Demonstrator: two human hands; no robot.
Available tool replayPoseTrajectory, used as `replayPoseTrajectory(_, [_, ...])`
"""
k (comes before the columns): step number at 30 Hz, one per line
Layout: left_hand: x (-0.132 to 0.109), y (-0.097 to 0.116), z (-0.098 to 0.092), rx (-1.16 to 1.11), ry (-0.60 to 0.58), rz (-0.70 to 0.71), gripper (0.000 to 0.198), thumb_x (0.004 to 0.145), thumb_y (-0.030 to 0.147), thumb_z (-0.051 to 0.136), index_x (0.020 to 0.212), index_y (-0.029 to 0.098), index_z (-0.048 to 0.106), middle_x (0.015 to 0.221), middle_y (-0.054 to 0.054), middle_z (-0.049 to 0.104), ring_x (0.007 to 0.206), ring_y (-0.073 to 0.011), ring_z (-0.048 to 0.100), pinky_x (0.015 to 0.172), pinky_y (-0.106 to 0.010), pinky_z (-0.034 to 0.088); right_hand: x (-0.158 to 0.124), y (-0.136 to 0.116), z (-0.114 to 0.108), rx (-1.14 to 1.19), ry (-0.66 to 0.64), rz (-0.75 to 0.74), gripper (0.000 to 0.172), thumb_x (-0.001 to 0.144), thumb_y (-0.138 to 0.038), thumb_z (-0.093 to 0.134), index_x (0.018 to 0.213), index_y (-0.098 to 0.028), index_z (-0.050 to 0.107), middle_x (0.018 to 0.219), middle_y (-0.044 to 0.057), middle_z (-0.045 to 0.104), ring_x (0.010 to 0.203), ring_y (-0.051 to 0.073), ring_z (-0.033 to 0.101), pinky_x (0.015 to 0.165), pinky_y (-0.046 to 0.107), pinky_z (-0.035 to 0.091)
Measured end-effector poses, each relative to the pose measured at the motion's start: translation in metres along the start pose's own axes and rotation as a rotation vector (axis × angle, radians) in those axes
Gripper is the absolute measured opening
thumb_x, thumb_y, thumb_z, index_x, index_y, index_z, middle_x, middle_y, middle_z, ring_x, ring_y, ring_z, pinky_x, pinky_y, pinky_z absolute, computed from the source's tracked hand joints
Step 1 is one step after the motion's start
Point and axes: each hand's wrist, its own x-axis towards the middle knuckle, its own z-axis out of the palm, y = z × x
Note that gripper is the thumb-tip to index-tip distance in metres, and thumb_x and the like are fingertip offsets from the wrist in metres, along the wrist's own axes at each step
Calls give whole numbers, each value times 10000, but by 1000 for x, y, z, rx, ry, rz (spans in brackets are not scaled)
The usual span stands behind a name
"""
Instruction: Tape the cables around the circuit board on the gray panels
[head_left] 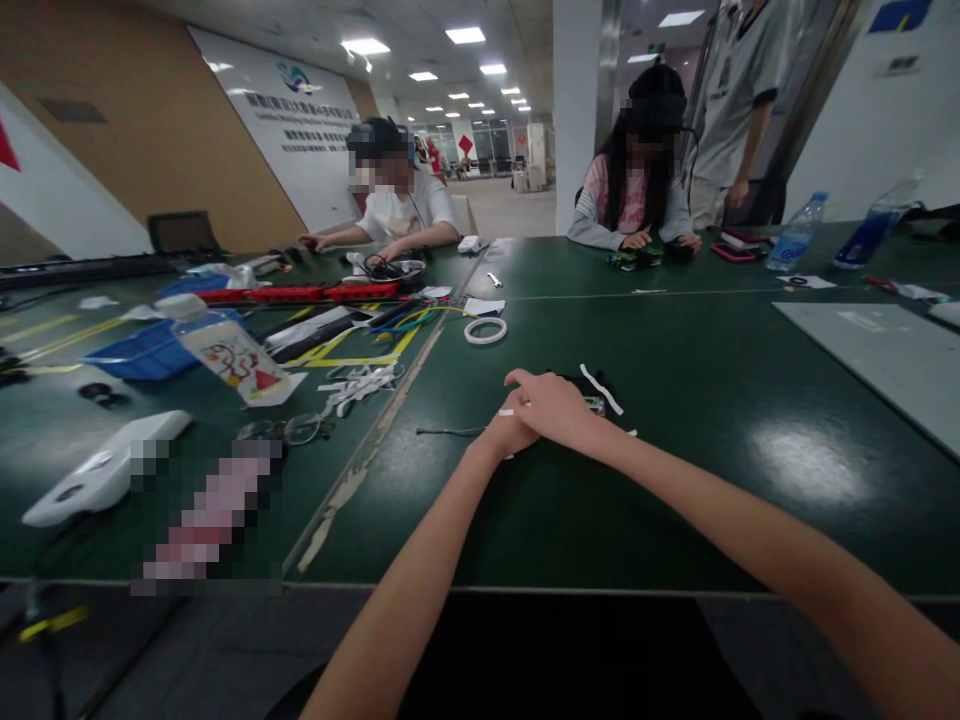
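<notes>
My right hand crosses over my left hand above the green table. Its fingers are bent and look closed, but what they grip, if anything, cannot be made out. Most of my left hand's fingers are hidden under the right. A short white strip lies against my left hand. Just beyond my right hand is a small dark device with a light, board-like part, mostly covered by the hand. A longer white strip sticks up beside it. From the left, a thin grey cable runs toward my hands.
A white tape roll and a small wrench lie farther off. Leftward are a tilted bottle, a blue bin, bundled white cables and glasses. A grey panel lies right. Two people sit opposite.
</notes>
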Motion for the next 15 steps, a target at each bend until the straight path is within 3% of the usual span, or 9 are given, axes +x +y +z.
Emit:
replayPoseTrajectory(2, [1,-1,0,-2,15,13,150,797,182,501,868,136,624,888,-85,652,900,-214,580,844,-358,477,-3,-6,-1,-189,-3,6,318,875,-236,416,1178,-190,499,874,88,645,797,234,616,664,330,450])
replayPoseTrajectory(5, [4,-1,0,-9,38,37,172,797,193,516,924,138,618,991,-97,636,935,-212,564,868,-362,465,-8,-9,-4,-294,-15,14,349,908,-347,377,1192,-173,481,834,91,639,751,239,615,643,341,457])
replayPoseTrajectory(8, [8,3,-1,0,77,83,232,822,207,510,1033,157,592,1102,-94,596,1009,-208,539,914,-374,437,-16,14,-15,-290,-19,29,448,918,-447,340,1278,-190,411,833,79,637,733,220,607,625,320,456])
replayPoseTrajectory(12, [11,10,-5,18,66,111,261,892,291,449,1104,185,560,1147,-82,566,1079,-201,512,939,-393,414,-40,100,-44,-309,43,196,480,931,-488,283,1334,-238,356,905,67,636,714,187,593,612,295,443])
replayPoseTrajectory(15, [11,14,-8,31,45,105,267,910,305,421,1115,189,548,1147,-78,563,1094,-197,504,941,-394,411,-77,188,-81,-458,128,369,525,917,-493,338,1332,-175,387,1098,139,584,935,209,567,729,304,427])
